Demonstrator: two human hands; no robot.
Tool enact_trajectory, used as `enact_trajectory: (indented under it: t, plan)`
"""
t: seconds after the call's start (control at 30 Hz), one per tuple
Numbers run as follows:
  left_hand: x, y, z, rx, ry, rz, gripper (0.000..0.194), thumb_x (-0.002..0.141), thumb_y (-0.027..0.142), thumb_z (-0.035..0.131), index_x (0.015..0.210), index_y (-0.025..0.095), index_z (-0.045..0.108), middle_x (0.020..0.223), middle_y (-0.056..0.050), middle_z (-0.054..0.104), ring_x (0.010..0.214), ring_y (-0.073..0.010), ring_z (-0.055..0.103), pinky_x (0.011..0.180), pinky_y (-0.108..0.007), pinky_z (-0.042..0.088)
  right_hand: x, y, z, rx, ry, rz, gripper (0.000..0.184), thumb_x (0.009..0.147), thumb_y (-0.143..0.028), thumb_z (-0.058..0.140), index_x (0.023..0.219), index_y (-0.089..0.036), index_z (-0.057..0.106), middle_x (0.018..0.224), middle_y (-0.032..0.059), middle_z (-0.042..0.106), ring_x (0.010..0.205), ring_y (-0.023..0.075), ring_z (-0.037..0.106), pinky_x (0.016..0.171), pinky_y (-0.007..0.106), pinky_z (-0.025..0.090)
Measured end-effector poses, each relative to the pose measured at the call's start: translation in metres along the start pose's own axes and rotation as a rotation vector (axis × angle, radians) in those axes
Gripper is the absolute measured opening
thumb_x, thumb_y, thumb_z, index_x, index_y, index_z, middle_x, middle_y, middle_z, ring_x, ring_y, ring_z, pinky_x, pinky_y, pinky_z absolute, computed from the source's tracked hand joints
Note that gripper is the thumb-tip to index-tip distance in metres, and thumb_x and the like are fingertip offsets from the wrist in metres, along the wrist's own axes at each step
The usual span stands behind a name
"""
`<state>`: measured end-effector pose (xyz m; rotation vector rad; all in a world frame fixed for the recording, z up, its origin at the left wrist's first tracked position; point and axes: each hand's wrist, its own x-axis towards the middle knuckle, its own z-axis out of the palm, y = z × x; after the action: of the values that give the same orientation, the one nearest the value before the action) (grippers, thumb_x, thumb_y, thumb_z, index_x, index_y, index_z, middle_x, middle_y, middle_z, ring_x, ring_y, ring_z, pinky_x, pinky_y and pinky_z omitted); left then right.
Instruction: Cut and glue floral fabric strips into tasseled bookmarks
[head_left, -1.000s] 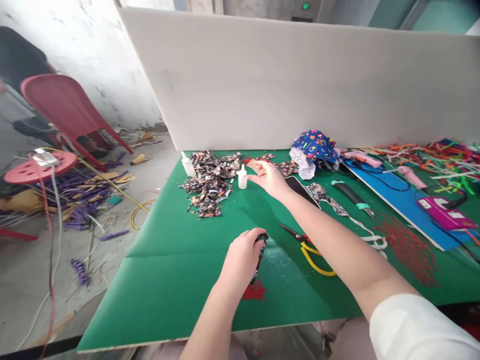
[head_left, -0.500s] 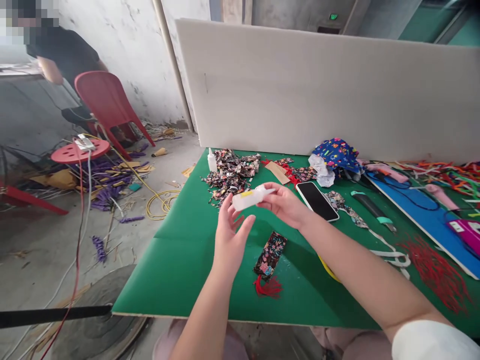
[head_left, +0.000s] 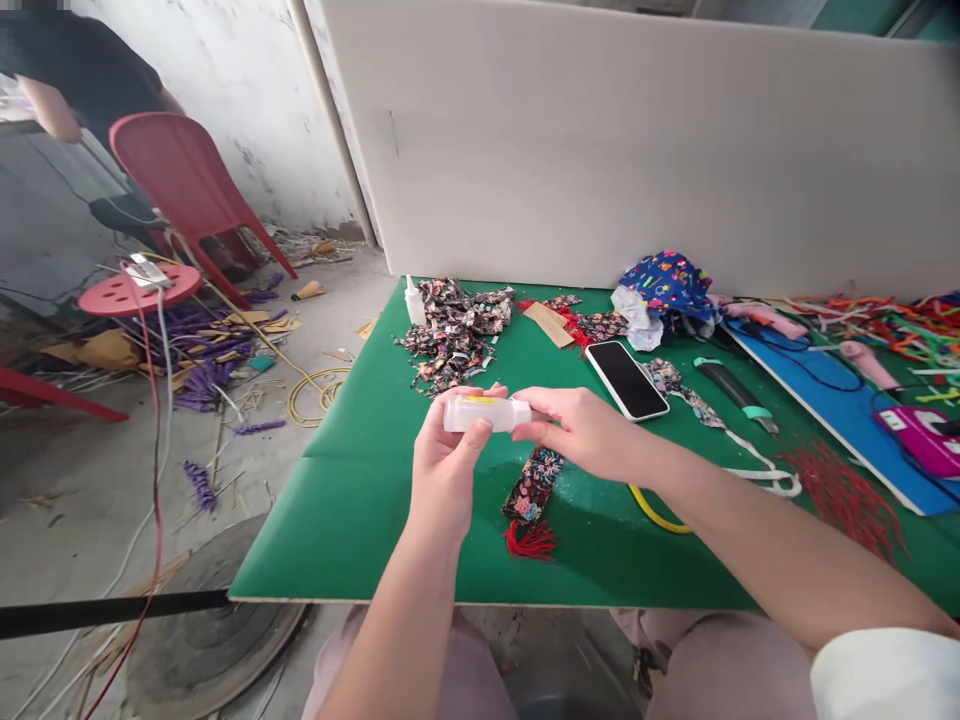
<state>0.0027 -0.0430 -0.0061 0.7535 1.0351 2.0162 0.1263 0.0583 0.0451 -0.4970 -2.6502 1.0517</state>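
Note:
A small white glue bottle point(head_left: 466, 414) with a yellow label lies sideways between my two hands, above the green table. My left hand point(head_left: 444, 470) is closed around its body, thumb along the near side. At the cap end, my right hand point(head_left: 566, 425) pinches the cap; its fingers hide the nozzle. Below the hands, a dark floral fabric bookmark point(head_left: 529, 490) with a red tassel point(head_left: 531, 541) rests on the table. Behind the bottle is a heap of similar floral fabric pieces point(head_left: 457, 335), with a second white nozzle bottle point(head_left: 415, 301) standing beside it.
Right of my hands lie a phone point(head_left: 627, 380), a utility knife point(head_left: 735, 393), red threads point(head_left: 847, 497) and a blue board point(head_left: 825, 410). A patterned blue cloth point(head_left: 667, 290) sits behind. A tall white panel point(head_left: 600, 150) borders the back. A person point(head_left: 82, 80) is by a red chair point(head_left: 176, 180).
My left hand has closed around the bottle, which was held by its cap end in my right hand. The bottle has been lowered slightly, and the view has tilted down.

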Motion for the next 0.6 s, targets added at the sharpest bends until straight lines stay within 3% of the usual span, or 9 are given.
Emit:
enact_trajectory:
  t: [0.07,0.13,0.23,0.33,0.4,0.5,0.6]
  plan:
    - [0.0,-0.003,0.001,-0.018,0.029,-0.015,0.026,0.077,0.028,0.067,0.099,0.018,0.056,0.105,-0.009,0.069,0.105,-0.022,0.062,0.09,-0.034,0.046,-0.002,-0.001,0.005,-0.22,0.122,-0.061,0.018,0.087,-0.033,0.052,0.088,-0.016,0.058,0.075,0.0028,0.061,0.069,0.0143,0.055,0.06,0.026,0.04]
    - [0.001,-0.006,0.0,-0.033,0.053,-0.033,0.026,0.077,0.028,0.067,0.098,0.017,0.057,0.103,-0.009,0.07,0.103,-0.0215,0.062,0.089,-0.033,0.046,-0.003,0.001,0.009,-0.185,0.179,-0.056,0.02,0.083,-0.034,0.058,0.093,-0.016,0.058,0.082,0.005,0.065,0.077,0.017,0.059,0.068,0.029,0.044]
    - [0.003,-0.008,-0.002,-0.052,0.083,-0.052,0.028,0.075,0.032,0.069,0.096,0.016,0.058,0.097,-0.009,0.071,0.1,-0.0216,0.064,0.088,-0.033,0.046,-0.003,0.007,0.012,0.278,0.108,0.045,0.033,0.082,-0.042,0.058,0.107,-0.02,0.056,0.091,0.0039,0.068,0.083,0.0157,0.064,0.074,0.03,0.05]
    - [0.005,-0.009,-0.004,-0.066,0.096,-0.033,0.029,0.073,0.033,0.071,0.093,0.016,0.06,0.092,-0.008,0.072,0.098,-0.0213,0.065,0.088,-0.032,0.046,-0.003,0.01,0.015,0.627,0.088,0.121,0.033,0.084,-0.042,0.055,0.104,-0.017,0.058,0.082,0.0033,0.069,0.075,0.0137,0.066,0.071,0.029,0.053]
    - [0.004,-0.008,-0.004,-0.064,0.105,-0.013,0.028,0.072,0.032,0.072,0.092,0.016,0.062,0.092,-0.006,0.072,0.097,-0.0203,0.065,0.088,-0.03,0.046,-0.005,0.011,0.019,0.6,0.169,0.098,0.027,0.082,-0.037,0.059,0.1,-0.017,0.058,0.085,0.0036,0.07,0.076,0.0138,0.067,0.071,0.029,0.054]
    - [0.003,-0.007,-0.003,-0.05,0.136,-0.011,0.026,0.073,0.033,0.071,0.09,0.015,0.062,0.09,-0.005,0.072,0.095,-0.0191,0.066,0.085,-0.027,0.047,-0.01,0.014,0.023,0.338,0.333,-0.047,0.019,0.081,-0.03,0.061,0.099,-0.022,0.059,0.1,0.0034,0.068,0.093,0.0154,0.065,0.082,0.033,0.052]
    - [0.002,-0.008,-0.001,-0.031,0.144,-0.031,0.025,0.074,0.034,0.07,0.089,0.015,0.062,0.09,-0.006,0.072,0.094,-0.019,0.066,0.082,-0.026,0.047,-0.011,0.014,0.024,0.413,0.248,-0.012,0.043,0.076,-0.034,0.066,0.115,-0.025,0.051,0.097,0.0021,0.069,0.093,0.0167,0.065,0.081,0.033,0.053]
